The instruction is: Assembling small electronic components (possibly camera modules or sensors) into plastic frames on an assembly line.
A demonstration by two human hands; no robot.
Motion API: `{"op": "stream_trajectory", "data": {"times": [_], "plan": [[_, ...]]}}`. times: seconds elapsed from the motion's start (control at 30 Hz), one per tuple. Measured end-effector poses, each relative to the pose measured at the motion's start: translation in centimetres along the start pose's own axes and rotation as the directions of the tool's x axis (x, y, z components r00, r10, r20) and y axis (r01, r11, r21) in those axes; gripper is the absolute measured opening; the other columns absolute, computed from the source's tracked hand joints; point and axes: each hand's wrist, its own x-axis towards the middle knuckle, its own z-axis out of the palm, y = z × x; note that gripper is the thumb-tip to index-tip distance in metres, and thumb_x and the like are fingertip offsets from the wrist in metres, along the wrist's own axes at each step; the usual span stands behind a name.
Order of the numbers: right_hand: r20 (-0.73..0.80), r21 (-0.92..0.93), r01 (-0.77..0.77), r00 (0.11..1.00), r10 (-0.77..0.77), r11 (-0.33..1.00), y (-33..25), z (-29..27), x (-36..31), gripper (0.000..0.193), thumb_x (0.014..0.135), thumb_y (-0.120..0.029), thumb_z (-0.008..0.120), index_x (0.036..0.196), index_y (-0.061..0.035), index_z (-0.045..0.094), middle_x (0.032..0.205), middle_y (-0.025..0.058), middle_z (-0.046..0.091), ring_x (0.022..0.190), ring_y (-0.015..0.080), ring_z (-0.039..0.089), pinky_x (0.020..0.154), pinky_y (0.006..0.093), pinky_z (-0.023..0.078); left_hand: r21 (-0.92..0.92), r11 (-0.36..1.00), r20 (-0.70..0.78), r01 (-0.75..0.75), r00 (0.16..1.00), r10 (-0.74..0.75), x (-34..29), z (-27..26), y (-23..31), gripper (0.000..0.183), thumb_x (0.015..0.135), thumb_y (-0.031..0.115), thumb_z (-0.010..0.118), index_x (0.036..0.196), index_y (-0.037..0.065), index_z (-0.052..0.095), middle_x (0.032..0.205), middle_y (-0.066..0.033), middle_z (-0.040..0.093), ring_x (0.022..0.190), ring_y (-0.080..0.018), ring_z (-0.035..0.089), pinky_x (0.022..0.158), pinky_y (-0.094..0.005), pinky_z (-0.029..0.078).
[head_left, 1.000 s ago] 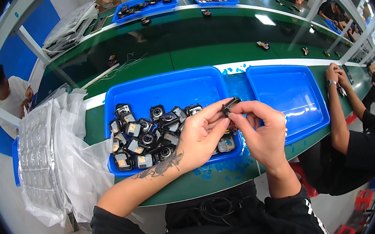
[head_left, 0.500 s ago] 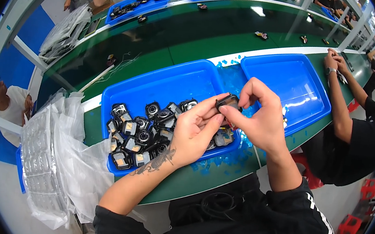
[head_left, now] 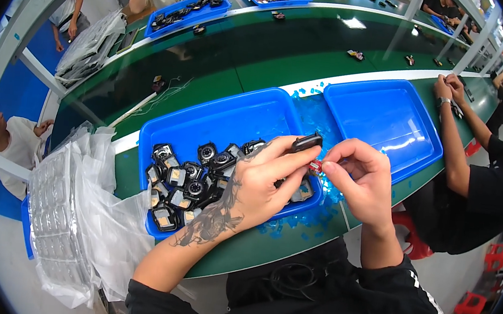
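Over the right end of a blue tray, my left hand is closed on a black watch casing, now seen edge-on. Just below that casing, a small red part shows between the hands. My right hand has its thumb and forefinger pinched at this red part; whether a wire joins it to the casing cannot be made out. Several similar black casings lie jumbled in the tray, some with round dial-like faces and others with pale square insides. My left fingers hide part of the pile.
A second blue tray stands to the right, with blue film scraps between the trays. Clear plastic packaging is heaped at the left. Beyond runs a green conveyor carrying scattered parts. A co-worker's hands are at the right.
My left hand has rolled over, back upward, turning the casing edge-on. My right hand has left the casing and moved down and right to the red part. The view has shifted slightly.
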Motion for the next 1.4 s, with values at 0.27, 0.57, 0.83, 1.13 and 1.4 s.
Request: {"op": "stream_trajectory", "data": {"times": [0.27,0.57,0.83,1.13,1.4], "plan": [[0.032,-0.112,0.159,0.987,-0.156,0.981,0.6,-0.6,0.0,0.010,0.086,-0.001,0.068,0.093,0.0013,0.062,0.091,0.0058,0.063,0.082,0.0109,0.061,0.073,0.0247,0.051,-0.180,0.925,0.263,0.336,0.922,-0.283,0.1,-0.8,-0.4,0.018,0.088,0.003,0.066,0.105,-0.002,0.072,0.092,-0.0107,0.071,0.085,-0.0121,0.067,0.070,-0.0217,0.052],[-0.110,-0.110,0.094,0.988,-0.107,0.989,1.5,1.2,-0.4,0.023,0.082,0.002,0.072,0.099,0.0005,0.057,0.089,0.0045,0.062,0.076,0.0069,0.059,0.067,0.0201,0.047,-0.561,0.683,0.212,0.468,0.878,-0.428,-0.8,0.8,-0.4,0.030,0.092,0.003,0.062,0.121,-0.003,0.063,0.116,-0.0137,0.066,0.101,-0.0139,0.064,0.089,-0.0261,0.052],[-0.236,-0.067,0.066,0.968,-0.080,0.996,2.7,2.5,-0.2,0.027,0.081,0.001,0.072,0.101,-0.0033,0.054,0.086,0.0000,0.060,0.074,0.0047,0.056,0.062,0.0164,0.040,-0.628,0.660,0.160,0.412,0.899,-0.409,-1.5,1.8,-1.3,0.039,0.093,-0.004,0.056,0.132,0.000,0.056,0.122,-0.0120,0.063,0.107,-0.0152,0.062,0.092,-0.0274,0.053],[-0.128,-0.104,0.000,0.992,-0.013,0.995,2.3,1.5,0.8,0.043,0.079,0.000,0.073,0.117,-0.0037,0.055,0.098,0.0036,0.057,0.086,0.0085,0.056,0.065,0.0207,0.048,-0.686,0.597,0.101,0.416,0.867,-0.488,-0.6,2.4,0.0,0.063,0.091,-0.008,0.055,0.146,0.006,0.028,0.118,-0.0182,0.062,0.103,-0.0211,0.065,0.087,-0.0309,0.057],[0.193,-0.094,-0.092,0.975,0.109,0.991,1.4,2.4,4.0,0.040,0.082,-0.006,0.073,0.119,-0.0051,0.057,0.095,0.0012,0.059,0.090,0.0075,0.058,0.073,0.0241,0.050,-0.691,0.643,-0.125,0.330,0.822,-0.556,-1.5,1.1,0.0,0.063,0.089,-0.007,0.057,0.144,0.007,0.028,0.124,-0.0190,0.058,0.108,-0.0225,0.062,0.084,-0.0287,0.054]]}}
